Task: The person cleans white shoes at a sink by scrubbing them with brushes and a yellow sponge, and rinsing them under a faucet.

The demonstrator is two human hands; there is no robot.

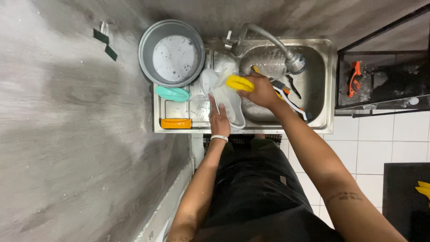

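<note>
My left hand [219,121] holds a white shoe [224,96] by its heel end over the draining part of the steel sink [324,80]. A yellow brush [238,83] is gripped in my right hand [262,92] and rests against the shoe's upper side. A second white shoe part [207,80] lies just left of it. The flexible tap [286,54] hangs over the basin, which holds several utensils with dark and orange handles [293,96].
A grey metal pot [172,53] with soapy water stands at the sink's back left. A teal brush [172,93] and an orange sponge [176,123] lie on the drainer. A black wire rack [380,76] with an orange tool stands to the right. A grey wall fills the left.
</note>
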